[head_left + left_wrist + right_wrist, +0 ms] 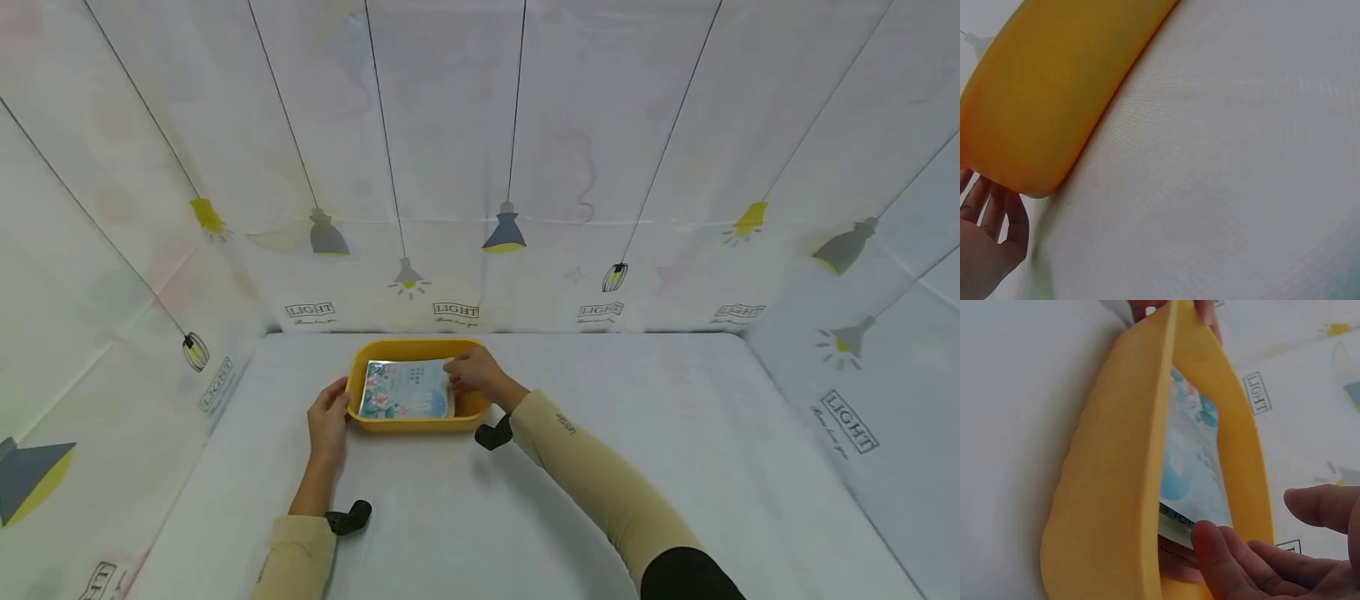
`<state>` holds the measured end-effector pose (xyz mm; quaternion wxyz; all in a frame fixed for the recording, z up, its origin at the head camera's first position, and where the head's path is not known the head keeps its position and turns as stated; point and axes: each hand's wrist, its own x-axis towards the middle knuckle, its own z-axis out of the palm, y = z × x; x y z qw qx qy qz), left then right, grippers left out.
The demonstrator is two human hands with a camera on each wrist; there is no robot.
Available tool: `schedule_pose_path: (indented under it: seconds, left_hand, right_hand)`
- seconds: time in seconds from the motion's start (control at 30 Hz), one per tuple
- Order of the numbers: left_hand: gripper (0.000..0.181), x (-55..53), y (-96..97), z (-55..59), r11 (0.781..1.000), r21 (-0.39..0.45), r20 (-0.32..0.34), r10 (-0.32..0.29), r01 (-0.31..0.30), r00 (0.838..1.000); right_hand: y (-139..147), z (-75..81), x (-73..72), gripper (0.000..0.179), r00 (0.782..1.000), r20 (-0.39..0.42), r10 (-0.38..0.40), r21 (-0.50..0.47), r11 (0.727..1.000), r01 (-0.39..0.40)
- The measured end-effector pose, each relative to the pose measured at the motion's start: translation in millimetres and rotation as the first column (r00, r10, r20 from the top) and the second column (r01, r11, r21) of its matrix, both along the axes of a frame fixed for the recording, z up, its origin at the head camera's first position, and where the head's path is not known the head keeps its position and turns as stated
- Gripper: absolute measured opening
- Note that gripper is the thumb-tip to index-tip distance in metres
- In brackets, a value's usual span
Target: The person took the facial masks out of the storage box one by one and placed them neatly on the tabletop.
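Note:
A yellow plastic bin (416,426) stands on the white table. In it lies a stack of thin booklets, the top one a light blue booklet (408,390) with pink flowers. My left hand (327,421) touches the bin's left end from outside; in the left wrist view its fingers (991,206) lie fairly straight against that end. My right hand (476,372) reaches over the right part of the bin. In the right wrist view its fingertips (1207,540) are at the booklets' edge, with the thumb spread apart. Other booklets (1175,540) show beneath the top one.
The white tabletop (600,417) extends to the right of the bin and in front of it. Behind rises a white cloth wall (675,275) printed with hanging lamps, and similar cloth stands at both sides. Black wrist mounts (493,433) stick out from both sleeves.

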<state>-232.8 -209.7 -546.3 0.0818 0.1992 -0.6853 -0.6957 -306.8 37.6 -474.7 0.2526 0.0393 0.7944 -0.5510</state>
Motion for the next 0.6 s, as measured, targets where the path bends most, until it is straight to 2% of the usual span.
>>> schedule_pose_path:
  seconds: [0.2, 0.3, 0.43, 0.6]
  left_hand:
    - [0.035, 0.1, 0.0, -2.3, 1.0, 0.025, -0.018, -0.008, 0.008, 1.0]
    - [0.035, 1.9, 0.8, -1.2, 0.999, 0.034, -0.023, -0.013, 0.014, 1.0]
    - [0.035, 2.9, 0.3, -1.5, 1.0, 0.017, -0.028, -0.012, 0.013, 1.0]
    - [0.035, 1.7, 0.2, -3.1, 1.0, -0.011, -0.026, -0.011, 0.011, 1.0]
  right_hand:
    - [-11, -5.7, -1.4, 0.027, 0.998, -0.026, 0.062, 0.176, 0.983, -0.057]
    - [-12, -5.0, 0.6, 0.025, 0.997, -0.028, 0.07, 0.207, 0.976, -0.062]
    - [-16, -4.8, 2.7, 0.022, 0.999, -0.029, 0.034, 0.193, 0.981, -0.028]
    - [-20, -7.3, 6.5, 0.017, 0.998, -0.029, -0.048, 0.082, 0.995, 0.05]
